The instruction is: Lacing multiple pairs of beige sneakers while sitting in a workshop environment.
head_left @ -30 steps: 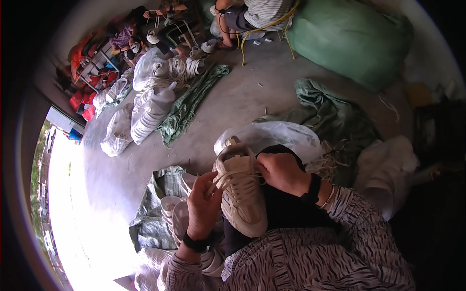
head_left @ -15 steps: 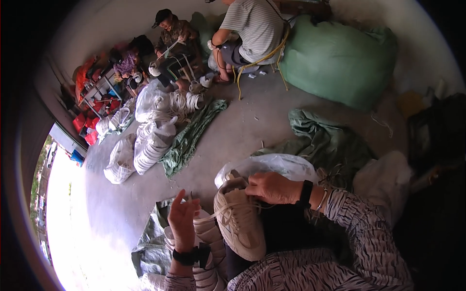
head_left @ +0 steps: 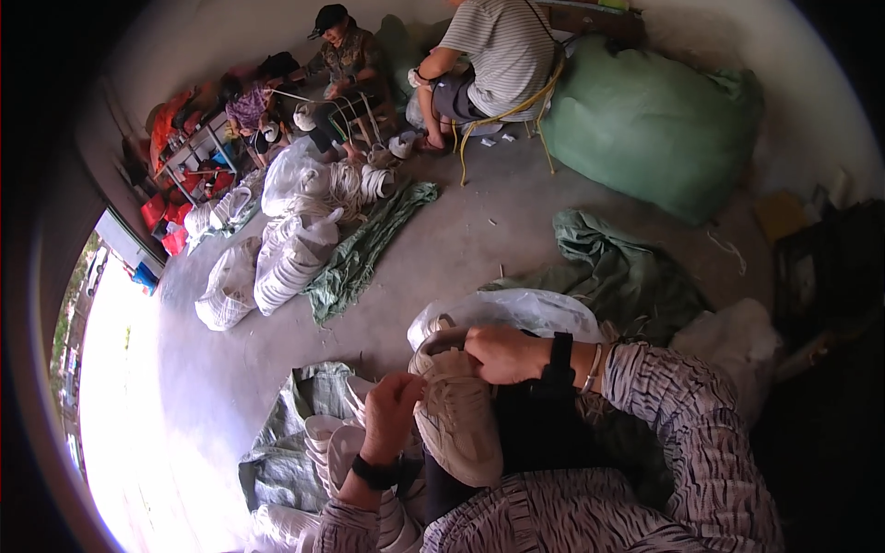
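Note:
A beige sneaker [head_left: 458, 433] with laces across its front rests on my lap, toe toward me. My right hand [head_left: 502, 355] is closed at the right edge of its collar and tongue, gripping the shoe there; its fingertips are partly hidden. At the shoe's left side my left hand [head_left: 392, 410] is pinched, seemingly on a shoelace, though the lace end is hard to see. Stacked pale shoes [head_left: 343, 452] stand beside my left forearm, on a green woven sheet [head_left: 286, 433].
Clear plastic [head_left: 539, 309] and a dark green sack [head_left: 618, 267] lie beyond my lap. Bagged white shoes [head_left: 286, 263] sit left on the floor. A person on a yellow chair [head_left: 502, 115], a large green bale [head_left: 650, 129] and two other seated people are farther back.
My left hand has gone from spread fingers, away from the shoe, to a pinch against its left side. The lace stretched leftward before no longer shows. My right hand stays at the collar.

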Tool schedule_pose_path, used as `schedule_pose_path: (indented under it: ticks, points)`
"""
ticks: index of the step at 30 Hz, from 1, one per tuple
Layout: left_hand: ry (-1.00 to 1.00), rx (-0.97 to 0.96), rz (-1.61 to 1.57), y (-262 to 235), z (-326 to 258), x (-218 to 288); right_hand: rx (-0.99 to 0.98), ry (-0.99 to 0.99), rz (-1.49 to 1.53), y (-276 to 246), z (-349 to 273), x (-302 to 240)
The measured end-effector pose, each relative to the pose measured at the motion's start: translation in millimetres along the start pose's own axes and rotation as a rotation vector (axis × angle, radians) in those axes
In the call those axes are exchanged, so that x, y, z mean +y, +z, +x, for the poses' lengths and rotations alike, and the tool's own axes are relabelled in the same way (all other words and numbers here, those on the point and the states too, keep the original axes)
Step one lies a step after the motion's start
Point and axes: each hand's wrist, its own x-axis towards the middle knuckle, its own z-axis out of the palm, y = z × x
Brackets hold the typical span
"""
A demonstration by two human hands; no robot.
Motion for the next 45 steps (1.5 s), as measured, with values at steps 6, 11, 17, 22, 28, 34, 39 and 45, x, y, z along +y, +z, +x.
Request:
schedule_pose_path:
  ticks: [6, 11, 17, 22, 28, 34, 39, 45]
  points:
    - [-0.032, 0.032, -0.033, 2, 0, 4, 0.504, 0.253, 0.924, -19, 15, 16]
    - [0.029, -0.018, -0.088, 3, 0, -3, 0.952, 0.209, 0.729, -48, 19, 62]
    - [-0.050, -0.075, -0.169, 1, 0, -2, 0.383, 0.010, 0.480, -20, -2, -1]
    - [-0.091, -0.087, -0.234, 6, 5, 3, 0.253, -0.065, 0.469, 9, 9, -19]
    - [0.035, 0.049, 0.012, 8, 5, -3, 0.185, -0.096, 0.716, 16, 11, -16]
    - [0.387, 0.145, 0.459, 13, 10, 15, 0.317, -0.199, 0.650, 17, 6, -16]
    - [-0.055, -0.209, 0.008, -7, 24, 8, 0.221, -0.063, 0.660, 16, 4, -21]
    - [-0.139, -0.295, -0.069, -1, 29, 12, 0.343, -0.026, 0.574, 15, -2, -19]
